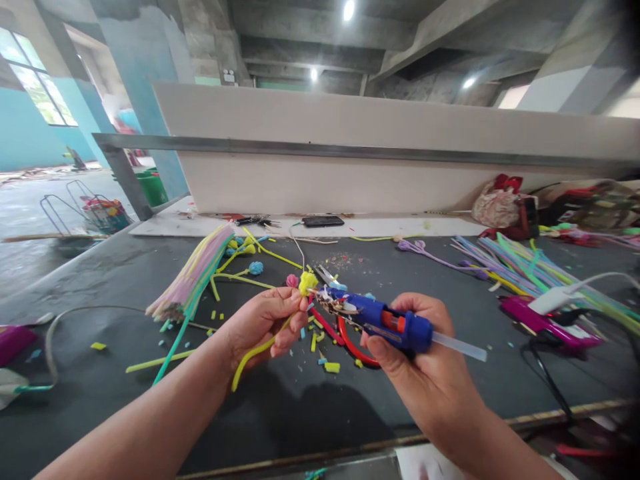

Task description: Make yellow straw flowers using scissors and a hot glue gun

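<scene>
My left hand (267,323) is closed on a yellow pipe cleaner (253,355) whose top end is rolled into a small yellow ball (307,282). My right hand (415,347) grips a blue glue gun (383,319) with a clear glue stick (459,347) poking out of its back. The gun's nozzle points left and sits right against the yellow ball. Both hands hover above a dark table (300,413). Red-handled scissors (350,343) lie on the table just under the gun.
A bundle of pastel pipe cleaners (193,273) lies at the left, another spread (530,267) at the right. Cut bits litter the middle. A phone (323,221) lies by the white back board; a pink tool (547,323) with cables sits right.
</scene>
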A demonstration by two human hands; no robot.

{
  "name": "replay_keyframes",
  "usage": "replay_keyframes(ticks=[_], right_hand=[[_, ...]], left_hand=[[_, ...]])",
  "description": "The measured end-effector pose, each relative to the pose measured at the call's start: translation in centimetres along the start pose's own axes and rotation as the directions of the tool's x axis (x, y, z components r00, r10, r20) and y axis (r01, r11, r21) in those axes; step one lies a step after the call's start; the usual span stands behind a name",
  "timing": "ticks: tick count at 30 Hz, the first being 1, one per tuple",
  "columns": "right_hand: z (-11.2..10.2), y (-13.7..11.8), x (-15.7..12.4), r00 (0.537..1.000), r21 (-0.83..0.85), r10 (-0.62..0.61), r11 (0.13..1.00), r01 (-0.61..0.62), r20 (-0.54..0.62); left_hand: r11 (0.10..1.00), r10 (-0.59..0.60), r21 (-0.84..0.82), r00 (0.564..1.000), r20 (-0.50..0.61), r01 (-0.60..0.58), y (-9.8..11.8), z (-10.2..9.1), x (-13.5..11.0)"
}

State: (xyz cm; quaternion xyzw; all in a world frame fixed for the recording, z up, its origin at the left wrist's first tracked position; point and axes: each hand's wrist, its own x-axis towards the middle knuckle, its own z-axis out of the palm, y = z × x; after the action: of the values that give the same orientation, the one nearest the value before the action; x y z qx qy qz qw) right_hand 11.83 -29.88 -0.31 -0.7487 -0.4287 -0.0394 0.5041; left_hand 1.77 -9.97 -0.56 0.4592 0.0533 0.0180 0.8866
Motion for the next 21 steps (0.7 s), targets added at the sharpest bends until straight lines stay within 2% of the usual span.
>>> replay_keyframes(ticks=[6, 11, 16, 19, 21], right_hand=[[-0.3, -0.2, 0.1, 0.998, 0.026, 0.015, 1.000, -0.013, -0.057], [0.0, 0.4, -0.1, 0.998, 0.064, 0.060, 0.996, -0.061, 0.021], [-0.4, -0.1, -0.1, 0.997, 0.069, 0.037, 0.997, -0.041, 0.066], [-1.3, 0.1, 0.6, 1.000, -0.029, -0.003, 1.000, 0.003, -0.029], [-2.1, 0.8, 1.4, 0.992, -0.185, -0.047, 0.982, 0.024, -0.120]], left_hand=[[0.998, 0.001, -0.058, 1.000, -0.004, -0.002, 0.2, 0.0, 0.0], [0.998, -0.019, -0.068, 1.000, 0.009, 0.020, 0.1, 0.0, -0.1], [0.999, -0.012, -0.047, 1.000, -0.011, 0.012, 0.2, -0.1, 0.0], [0.998, 0.050, 0.034, 0.997, -0.064, -0.048, 0.3, -0.3, 0.1], [0.990, 0.098, 0.114, 0.990, -0.097, -0.087, 0.2, -0.3, 0.2]])
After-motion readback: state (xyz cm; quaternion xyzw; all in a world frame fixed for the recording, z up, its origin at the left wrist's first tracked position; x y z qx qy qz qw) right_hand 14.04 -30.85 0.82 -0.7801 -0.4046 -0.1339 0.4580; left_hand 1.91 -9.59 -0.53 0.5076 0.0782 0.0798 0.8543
